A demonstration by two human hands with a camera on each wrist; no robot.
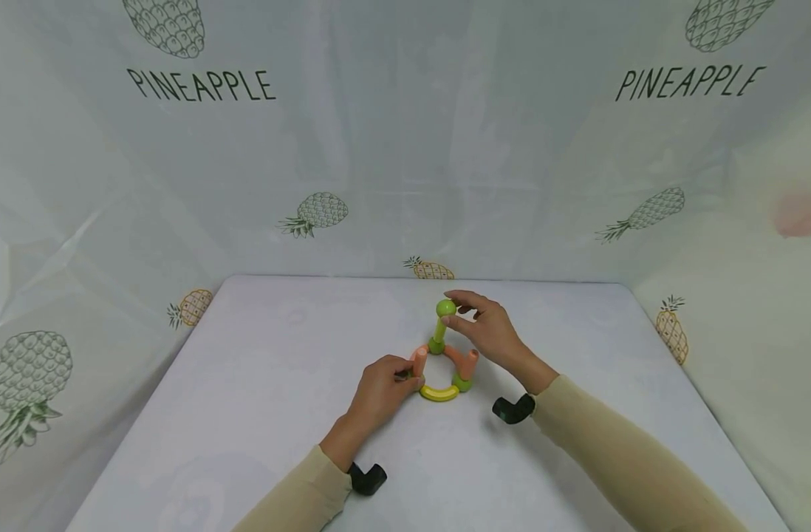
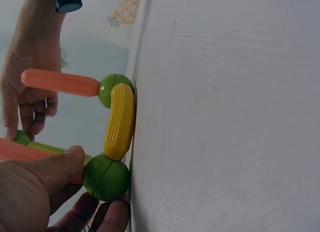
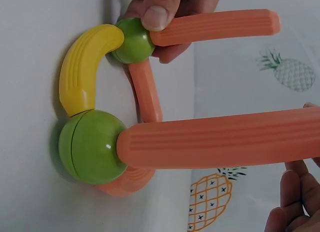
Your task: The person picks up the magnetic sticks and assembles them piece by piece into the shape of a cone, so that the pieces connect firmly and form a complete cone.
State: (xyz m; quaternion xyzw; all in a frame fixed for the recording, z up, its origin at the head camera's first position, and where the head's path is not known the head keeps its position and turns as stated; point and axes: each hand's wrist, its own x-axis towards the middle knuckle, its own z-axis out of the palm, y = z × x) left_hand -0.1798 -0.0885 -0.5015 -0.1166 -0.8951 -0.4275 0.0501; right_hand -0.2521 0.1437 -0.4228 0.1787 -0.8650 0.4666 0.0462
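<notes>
A ring of curved toy pieces lies on the table, joined by green balls; one curved piece is yellow and others are orange. Two straight orange sticks stand up from it, one at the left and one at the right. At the ring's far side a light green stick rises, with a green ball on top. My right hand holds that top ball between thumb and fingers. My left hand pinches the left green ball under the left orange stick.
The white table ends at a back edge below a pale curtain printed with pineapples. Black mounts sit at my left wrist and my right wrist.
</notes>
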